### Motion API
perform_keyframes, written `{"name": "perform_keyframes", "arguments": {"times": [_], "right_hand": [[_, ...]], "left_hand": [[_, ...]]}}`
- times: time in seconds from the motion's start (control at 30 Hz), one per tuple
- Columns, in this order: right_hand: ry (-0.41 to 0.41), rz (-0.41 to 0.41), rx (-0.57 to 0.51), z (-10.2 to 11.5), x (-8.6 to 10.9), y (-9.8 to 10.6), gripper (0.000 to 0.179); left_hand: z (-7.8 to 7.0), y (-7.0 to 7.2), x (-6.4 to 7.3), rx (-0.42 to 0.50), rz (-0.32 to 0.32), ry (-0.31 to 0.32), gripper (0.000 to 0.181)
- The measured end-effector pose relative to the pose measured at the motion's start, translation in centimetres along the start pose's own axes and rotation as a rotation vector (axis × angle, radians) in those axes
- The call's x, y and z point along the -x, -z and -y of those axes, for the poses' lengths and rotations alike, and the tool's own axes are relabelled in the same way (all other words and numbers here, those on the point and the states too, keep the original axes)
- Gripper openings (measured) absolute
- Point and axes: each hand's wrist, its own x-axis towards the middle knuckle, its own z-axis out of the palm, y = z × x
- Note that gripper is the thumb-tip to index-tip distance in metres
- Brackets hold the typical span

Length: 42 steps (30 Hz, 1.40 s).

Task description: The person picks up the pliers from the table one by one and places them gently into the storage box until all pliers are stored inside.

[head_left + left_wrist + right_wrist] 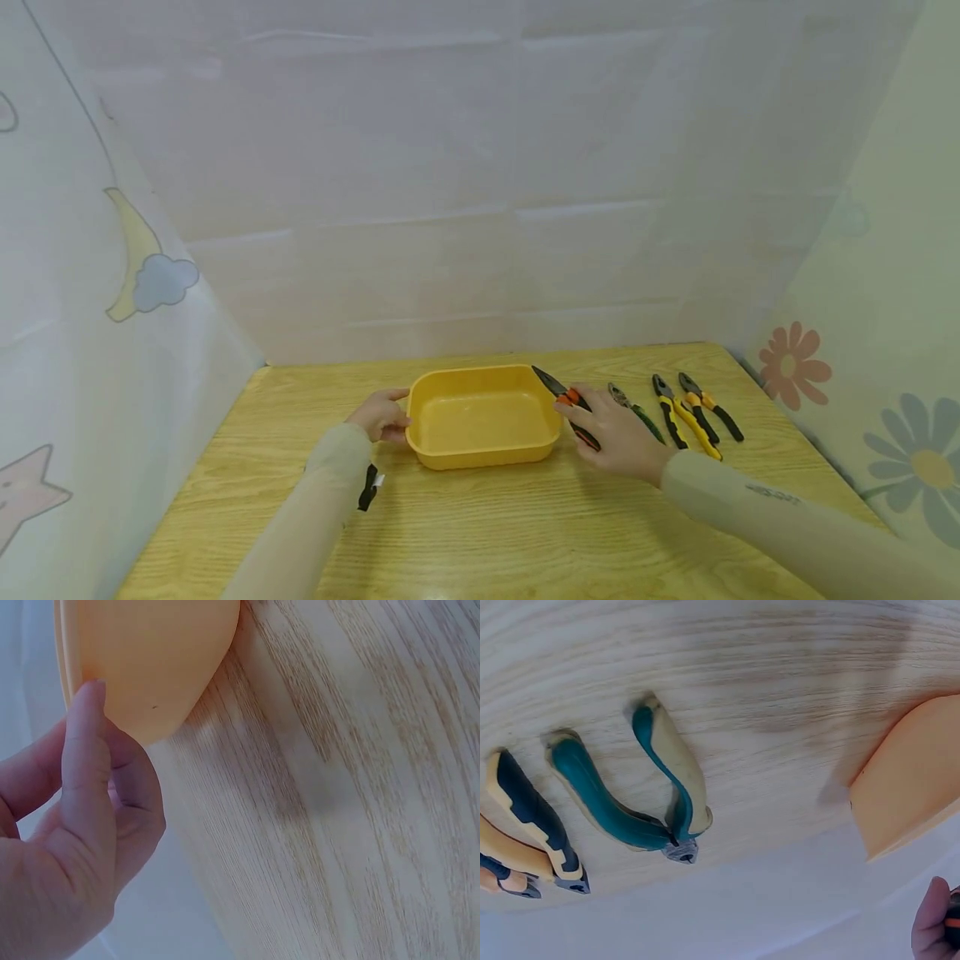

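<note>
A yellow rectangular tray (480, 457) sits on the wooden table. At its left end my left hand (381, 414) pinches the rim; the left wrist view shows a fingertip (91, 694) against the tray's wall (150, 660). My right hand (618, 435) grips long-nose pliers (553, 383) with orange and black handles, beside the tray's right end. Their dark nose points up and left, overlapping the tray's back right corner in the head view. Only the edge of this hand (930, 922) shows in the right wrist view.
Right of my right hand lie green-handled pliers (647, 421), partly hidden by it. Yellow-and-black pliers (681, 417) and orange-and-black pliers (708, 407) lie further right. Green-and-cream handles (604, 799) are spread apart. Printed sheets (480, 208) stand around the table's back and sides.
</note>
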Motion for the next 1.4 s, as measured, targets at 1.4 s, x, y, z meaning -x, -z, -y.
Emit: {"name": "perform_keyframes", "arguments": {"times": [1.4], "right_hand": [[0.401, 0.271, 0.021, -1.9, -7.0, -2.4, 0.048]], "left_hand": [[-0.2, -1.0, 0.7, 0.019, -0.037, 0.024, 0.066]]}}
